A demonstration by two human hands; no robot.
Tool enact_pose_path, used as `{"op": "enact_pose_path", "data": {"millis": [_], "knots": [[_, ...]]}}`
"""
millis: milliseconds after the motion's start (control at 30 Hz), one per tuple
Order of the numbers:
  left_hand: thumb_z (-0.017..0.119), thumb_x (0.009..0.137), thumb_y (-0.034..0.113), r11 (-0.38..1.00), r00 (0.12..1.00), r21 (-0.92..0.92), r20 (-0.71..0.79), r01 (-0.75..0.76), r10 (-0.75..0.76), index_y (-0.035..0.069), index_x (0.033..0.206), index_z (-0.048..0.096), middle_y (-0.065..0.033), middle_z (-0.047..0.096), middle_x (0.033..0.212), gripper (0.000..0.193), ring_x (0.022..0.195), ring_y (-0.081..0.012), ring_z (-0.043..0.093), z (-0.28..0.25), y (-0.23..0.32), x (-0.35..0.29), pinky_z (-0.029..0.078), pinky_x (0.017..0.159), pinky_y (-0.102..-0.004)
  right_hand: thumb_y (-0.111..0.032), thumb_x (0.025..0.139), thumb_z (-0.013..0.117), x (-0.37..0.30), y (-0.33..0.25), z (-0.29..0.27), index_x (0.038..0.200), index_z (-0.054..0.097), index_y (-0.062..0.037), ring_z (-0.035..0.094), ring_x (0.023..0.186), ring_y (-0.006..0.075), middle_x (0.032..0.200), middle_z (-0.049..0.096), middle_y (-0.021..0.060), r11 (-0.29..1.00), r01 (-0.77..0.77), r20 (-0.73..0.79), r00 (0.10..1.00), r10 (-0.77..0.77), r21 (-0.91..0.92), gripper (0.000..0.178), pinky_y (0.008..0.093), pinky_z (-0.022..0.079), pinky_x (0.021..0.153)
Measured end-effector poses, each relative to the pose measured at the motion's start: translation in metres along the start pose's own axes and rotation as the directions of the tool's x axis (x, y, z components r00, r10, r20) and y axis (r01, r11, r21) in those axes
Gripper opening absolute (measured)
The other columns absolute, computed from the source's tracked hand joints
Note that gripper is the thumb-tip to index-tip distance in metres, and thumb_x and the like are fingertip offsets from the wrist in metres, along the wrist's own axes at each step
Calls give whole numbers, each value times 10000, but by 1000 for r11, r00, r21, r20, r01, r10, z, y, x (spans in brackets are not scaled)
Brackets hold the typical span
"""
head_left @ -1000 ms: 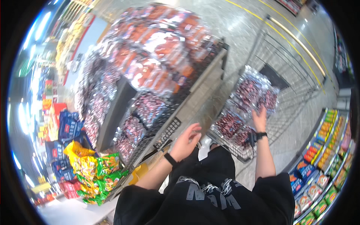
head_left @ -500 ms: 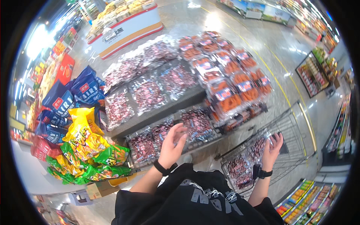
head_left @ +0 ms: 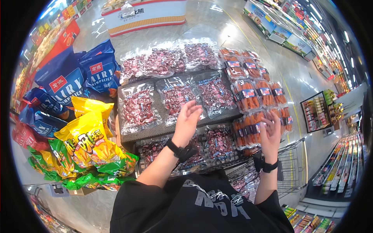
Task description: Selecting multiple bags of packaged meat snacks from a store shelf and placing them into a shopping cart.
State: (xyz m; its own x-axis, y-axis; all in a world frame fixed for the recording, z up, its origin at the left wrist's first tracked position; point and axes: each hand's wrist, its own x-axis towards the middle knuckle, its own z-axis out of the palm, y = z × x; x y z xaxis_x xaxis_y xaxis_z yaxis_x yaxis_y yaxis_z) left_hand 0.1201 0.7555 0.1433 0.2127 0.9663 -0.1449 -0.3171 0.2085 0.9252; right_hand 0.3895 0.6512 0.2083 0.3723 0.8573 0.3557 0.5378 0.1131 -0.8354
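Observation:
My left hand point(head_left: 188, 119) is open over the stepped display. Its nearest thing is a clear bag of small dark-red wrapped pieces point(head_left: 175, 96) on the middle tier, and nothing is in the fingers. My right hand point(head_left: 271, 130) hangs open, fingers spread, in front of the clear packs of orange-brown strips point(head_left: 248, 96) at the display's right end. I cannot tell if either hand touches a pack. More bags of red pieces lie on the upper row point(head_left: 200, 54) and lower row point(head_left: 219, 143). Both wrists wear black bands.
At the left, large blue bags point(head_left: 66, 85) and yellow point(head_left: 91, 141) and green snack bags point(head_left: 116, 165) are piled against the display. A wire shopping cart point(head_left: 291, 163) holding bags of red pieces point(head_left: 244, 184) stands beside me at the right. A white counter point(head_left: 145, 19) is beyond.
My view has swung, and the display now fills more of it. My right hand has moved from above the cart to the orange-brown packs; my left now reaches over the middle tier.

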Motion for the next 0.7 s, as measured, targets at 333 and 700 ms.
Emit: {"op": "enact_pose_path", "data": {"millis": [333,700], "knots": [[666,907,256,842,980,-513,-8,167,-200,-72,1304,421,-232,435,1392,570,1294,-300,449,28,14,137,415,1051,-410,-385,875,696,236,22,119,1267,538,38,651,987,218,1105,660,184,975,35,466,881,75,-221,597,327,510,841],[709,863,389,765,933,-617,-137,183,-334,22,1363,407,-185,400,1397,690,1324,-312,372,49,-20,234,333,1102,-483,-651,797,647,328,67,245,1185,620,73,662,995,326,1036,700,207,781,150,541,798,266,-606,822,380,504,872]]}}
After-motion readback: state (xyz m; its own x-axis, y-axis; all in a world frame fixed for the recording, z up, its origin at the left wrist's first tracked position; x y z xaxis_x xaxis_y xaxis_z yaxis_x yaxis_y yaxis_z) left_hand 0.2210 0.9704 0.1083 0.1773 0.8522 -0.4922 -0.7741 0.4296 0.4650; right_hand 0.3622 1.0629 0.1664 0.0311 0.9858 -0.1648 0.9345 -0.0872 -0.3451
